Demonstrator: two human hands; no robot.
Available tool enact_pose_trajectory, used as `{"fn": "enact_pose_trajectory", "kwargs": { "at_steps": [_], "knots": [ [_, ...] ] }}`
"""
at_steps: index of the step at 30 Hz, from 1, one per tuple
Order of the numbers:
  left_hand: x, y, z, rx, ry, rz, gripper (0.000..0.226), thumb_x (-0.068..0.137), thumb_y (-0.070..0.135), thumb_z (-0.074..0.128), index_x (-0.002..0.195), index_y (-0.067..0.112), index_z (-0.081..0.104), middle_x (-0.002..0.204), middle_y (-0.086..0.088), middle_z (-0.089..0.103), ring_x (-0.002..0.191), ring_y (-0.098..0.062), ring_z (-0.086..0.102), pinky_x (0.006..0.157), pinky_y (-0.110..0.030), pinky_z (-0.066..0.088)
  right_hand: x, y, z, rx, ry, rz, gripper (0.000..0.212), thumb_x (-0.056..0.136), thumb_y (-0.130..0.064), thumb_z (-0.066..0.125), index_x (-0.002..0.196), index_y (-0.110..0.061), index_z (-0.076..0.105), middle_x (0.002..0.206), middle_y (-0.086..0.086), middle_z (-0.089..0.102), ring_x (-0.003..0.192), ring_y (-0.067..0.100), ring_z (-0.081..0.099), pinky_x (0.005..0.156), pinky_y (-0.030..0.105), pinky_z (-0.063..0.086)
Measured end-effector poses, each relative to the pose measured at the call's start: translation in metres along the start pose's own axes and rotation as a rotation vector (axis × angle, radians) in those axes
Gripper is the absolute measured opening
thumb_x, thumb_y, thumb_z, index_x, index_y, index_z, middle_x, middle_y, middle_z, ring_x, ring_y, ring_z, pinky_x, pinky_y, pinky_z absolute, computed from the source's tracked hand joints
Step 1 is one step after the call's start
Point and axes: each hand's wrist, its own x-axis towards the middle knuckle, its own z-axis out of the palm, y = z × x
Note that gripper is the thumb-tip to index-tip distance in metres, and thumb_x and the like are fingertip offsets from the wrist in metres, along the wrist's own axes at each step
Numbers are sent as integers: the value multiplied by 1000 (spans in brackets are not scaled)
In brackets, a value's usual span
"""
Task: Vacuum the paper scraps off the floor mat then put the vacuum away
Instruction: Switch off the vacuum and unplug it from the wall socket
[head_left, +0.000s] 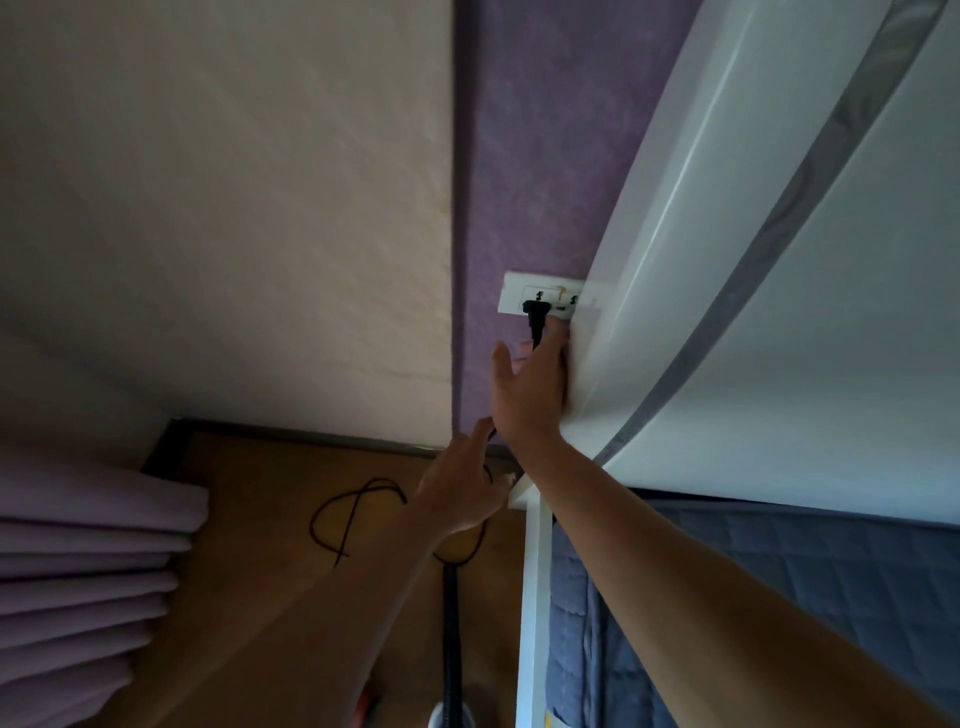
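**Spotter:** While your right hand sits at the plug in the wall socket, is your grip clenched?

**Operator:** I cannot tell, my fingers hide it. My left hand pinches the cord. The vacuum hose stands on the floor below. I'd hold the plug body and move it straight.

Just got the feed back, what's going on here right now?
The person is at the white wall socket on the purple wall. Their right hand is up at the black plug, which sits in the socket; its grip is unclear. The left hand, lower down, holds the black power cord, whose slack lies looped on the brown floor. Plugging in or unplugging: cannot tell.
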Motion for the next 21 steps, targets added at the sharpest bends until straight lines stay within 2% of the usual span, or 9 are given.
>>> {"fn": "enact_pose_trajectory", "kwargs": {
  "at_steps": [2,4,6,8,9,12,16,19,21],
  "knots": [
    [-1,-4,2,-45,36,21,49,90,33,55,137,35,38,107,-2,60,94,-20,62,81,-36,55,1,4,3,3,38,-9,56,97,-19,57,143,-2,31,133,23,54,120,33,57,102,42,49],
    [-4,-8,4,-61,81,60,44,92,28,56,134,33,42,108,-1,61,95,-17,61,81,-33,55,2,3,5,-1,84,-21,50,98,-16,54,141,0,36,136,21,54,124,30,55,105,26,41],
    [-7,-12,4,-111,118,107,37,95,19,57,130,27,48,109,2,64,91,-8,62,77,-21,55,2,2,7,-23,151,-57,46,99,-15,52,140,2,38,137,21,54,128,29,53,109,32,41],
    [-12,-15,2,-155,120,144,30,97,10,55,125,22,52,107,6,66,87,0,61,71,-6,49,3,4,10,-25,211,-86,41,101,-13,49,137,3,41,132,22,57,124,31,56,104,41,46],
    [-14,-18,2,-149,126,169,28,98,8,54,124,19,54,108,6,66,89,-1,61,72,-5,46,4,5,12,-24,239,-93,38,101,-12,47,135,3,43,130,22,59,122,31,58,101,43,49],
    [-19,-31,3,-125,138,239,27,97,3,53,121,15,59,102,0,66,93,-9,61,76,-13,44,6,6,16,-30,308,-89,28,101,-7,41,126,4,48,121,22,62,114,34,61,94,48,52],
    [-25,-37,2,-164,101,269,34,98,1,50,129,12,56,104,-1,65,93,-7,59,80,-5,42,7,6,19,-65,332,-97,24,102,-7,40,120,5,48,116,23,64,111,33,63,91,47,54],
    [-30,-36,-1,-214,63,258,34,100,2,49,132,10,53,105,-6,65,93,-8,61,80,-10,45,8,6,19,-90,325,-84,24,103,-8,39,120,6,48,110,23,65,103,32,65,88,37,55],
    [-32,-36,-2,-239,32,235,31,101,3,48,131,10,52,99,-9,64,87,-10,61,73,-14,47,7,6,18,-105,326,-89,23,103,-7,38,117,7,48,103,23,65,96,31,65,80,29,52]
  ]
}}
